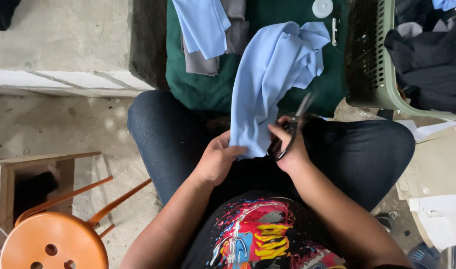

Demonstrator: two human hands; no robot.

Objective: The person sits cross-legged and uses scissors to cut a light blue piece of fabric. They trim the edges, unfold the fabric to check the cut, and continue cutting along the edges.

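I see left hand [217,160] pinching blue cloth [268,84] over the lap; right hand [288,144] closed on scissors [291,128]; risk: blades near left fingertips, slack cloth could bunch, cut wanders.

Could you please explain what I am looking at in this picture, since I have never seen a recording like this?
The one picture comes from a camera worn on a seated person's head, looking down at their lap. The left hand grips the lower edge of a light blue cloth. The right hand holds black scissors beside that cloth. Ahead lies a green mat with more blue and grey cloth. A green basket of dark clothes stands at the right, an orange stool at the lower left.
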